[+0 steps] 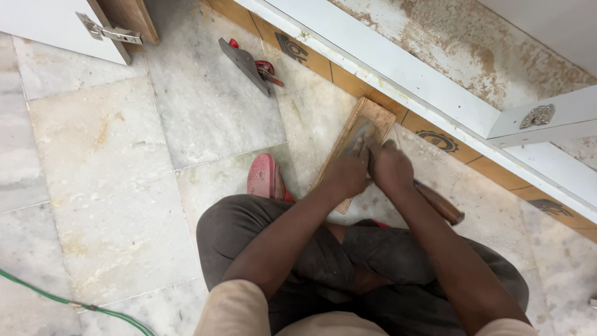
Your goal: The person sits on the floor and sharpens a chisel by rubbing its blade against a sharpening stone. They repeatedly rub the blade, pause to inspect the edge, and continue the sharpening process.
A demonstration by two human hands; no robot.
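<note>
Down on the pale marble floor (112, 186), left hand (346, 177) presses fingers together on a small tan wooden board (367, 124); right hand (392, 169) is clenched around a brown wooden-handled tool (438, 204).

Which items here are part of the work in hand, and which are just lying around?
In use: wooden board, left hand, right hand, wooden-handled tool.
Lying about: hand plane, green cable, cabinet door hinge.

No packages, labels, signs, screens.
</note>
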